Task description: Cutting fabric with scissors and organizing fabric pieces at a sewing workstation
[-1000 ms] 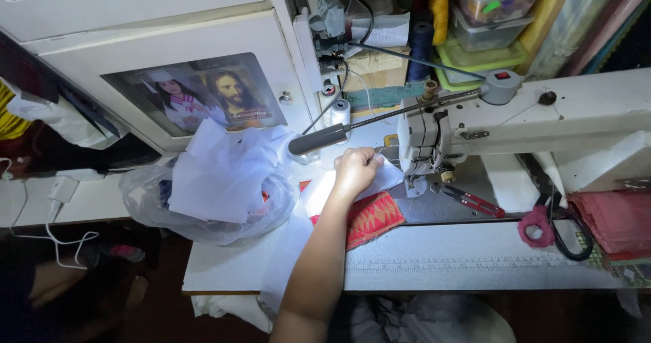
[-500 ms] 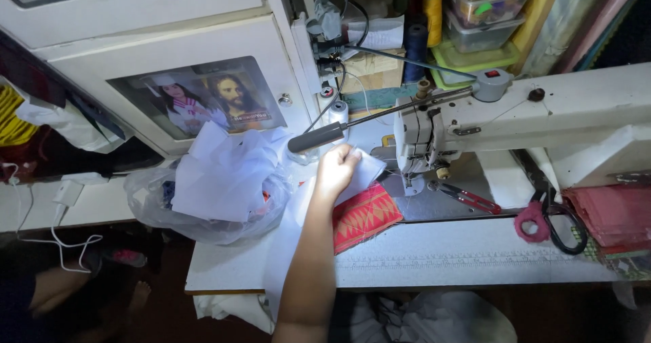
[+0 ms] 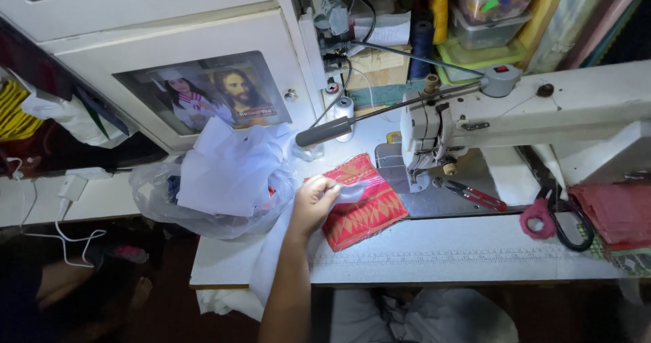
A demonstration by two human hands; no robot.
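While the left hand (image 3: 313, 204) pinches a white cloth (image 3: 271, 261) at its edge, fingers curled shut on it, thumb and fingertips meeting over the fold, the right hand is out of view. White cloth trails from the grip down toward the front edge of the table (image 3: 434, 255) and hangs over it. Hand sits on top of a red patterned cloth (image 3: 366, 211), which lies flat on the table, tilted, one corner near the sewing machine (image 3: 515, 119) foot. Small strip of the white cloth sticks out past the fingertips across the red cloth.

Just left of the hand: clear plastic bag (image 3: 169, 207) stuffed with more white fabric (image 3: 227, 170), touching the table's left end. Right of the red cloth, on the machine bed: red-handled snips (image 3: 471, 194). Farther right, pink-handled scissors (image 3: 553, 217) beside a stack of red fabric (image 3: 614, 211). Grey-handled rod (image 3: 325, 131) angles out from the machine over the table. Behind it, thread cones (image 3: 430, 14) and plastic containers (image 3: 491, 10). White cabinet (image 3: 163, 37) at back left with a picture (image 3: 203, 99) on its door. Bare foot (image 3: 139, 292) on the floor at lower left.
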